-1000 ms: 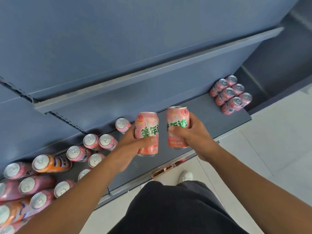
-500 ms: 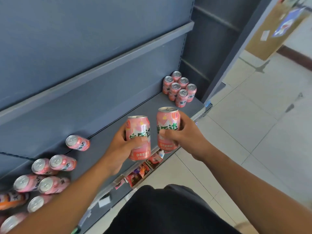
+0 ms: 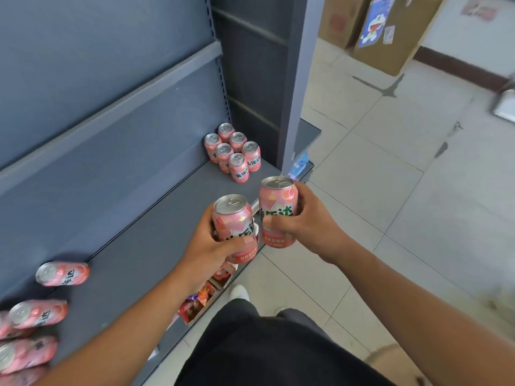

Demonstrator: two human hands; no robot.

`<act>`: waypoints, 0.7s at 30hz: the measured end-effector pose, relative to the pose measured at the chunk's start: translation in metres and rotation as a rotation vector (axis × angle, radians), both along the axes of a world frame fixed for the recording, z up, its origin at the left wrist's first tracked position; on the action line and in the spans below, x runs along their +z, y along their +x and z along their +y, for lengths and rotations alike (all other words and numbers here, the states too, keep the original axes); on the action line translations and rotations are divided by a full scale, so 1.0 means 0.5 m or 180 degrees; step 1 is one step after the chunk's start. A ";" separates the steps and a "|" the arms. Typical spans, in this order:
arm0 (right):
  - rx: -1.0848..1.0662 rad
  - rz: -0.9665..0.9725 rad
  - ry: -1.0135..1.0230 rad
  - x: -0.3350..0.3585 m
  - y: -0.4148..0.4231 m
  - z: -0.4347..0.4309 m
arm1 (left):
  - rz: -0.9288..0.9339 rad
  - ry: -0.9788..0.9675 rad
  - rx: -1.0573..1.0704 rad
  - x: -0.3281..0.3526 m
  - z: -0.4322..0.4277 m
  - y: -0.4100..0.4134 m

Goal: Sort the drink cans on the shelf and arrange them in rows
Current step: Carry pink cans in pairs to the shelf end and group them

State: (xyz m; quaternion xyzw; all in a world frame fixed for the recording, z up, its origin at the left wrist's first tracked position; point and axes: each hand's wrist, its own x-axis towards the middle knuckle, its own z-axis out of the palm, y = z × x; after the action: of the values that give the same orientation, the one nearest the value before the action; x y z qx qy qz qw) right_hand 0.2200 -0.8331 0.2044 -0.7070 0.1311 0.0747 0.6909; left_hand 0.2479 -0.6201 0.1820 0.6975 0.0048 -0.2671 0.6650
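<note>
Left hand [image 3: 210, 247] wrapped round left can [image 3: 232, 218], right hand [image 3: 305, 227] round right can [image 3: 278, 207]; pair carried along shelf [image 3: 156, 235], six-can block [image 3: 232, 151] now close, so row placement probably next

— What stands at the back?
— Cardboard boxes [image 3: 401, 45] on a pale tiled floor [image 3: 418, 207], one bearing a blue cartoon poster [image 3: 374, 23].
— And lower down?
— Snack packets [image 3: 199, 300], red and orange.

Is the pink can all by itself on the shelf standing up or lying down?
Lying down. The pink can rests on its side on the shelf, silver top facing sideways.
</note>
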 end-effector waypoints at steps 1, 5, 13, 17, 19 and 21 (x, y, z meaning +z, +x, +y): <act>-0.0025 0.0004 -0.0021 -0.003 0.008 -0.013 | -0.0010 0.0034 -0.0013 -0.007 -0.011 0.011; 0.0016 0.0041 -0.0143 -0.021 0.057 -0.051 | -0.0095 0.0156 -0.0071 -0.031 -0.042 0.066; 0.0312 0.0203 -0.0419 -0.074 0.210 -0.095 | 0.0074 0.0168 -0.0031 -0.093 -0.087 0.203; 0.0524 0.0293 -0.0557 -0.102 0.284 -0.117 | -0.0006 0.0333 0.0061 -0.104 -0.104 0.261; 0.0621 0.0322 -0.0581 -0.116 0.317 -0.126 | -0.0063 0.0460 0.0098 -0.112 -0.109 0.285; 0.0726 0.0304 -0.0696 -0.127 0.349 -0.134 | -0.0068 0.0563 0.0122 -0.120 -0.114 0.306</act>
State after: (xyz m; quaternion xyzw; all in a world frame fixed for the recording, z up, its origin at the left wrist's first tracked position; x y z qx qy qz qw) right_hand 0.3947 -0.9002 0.1406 -0.7839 0.0901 0.1716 0.5899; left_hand 0.4007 -0.6769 0.1220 0.7560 0.0347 -0.2454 0.6058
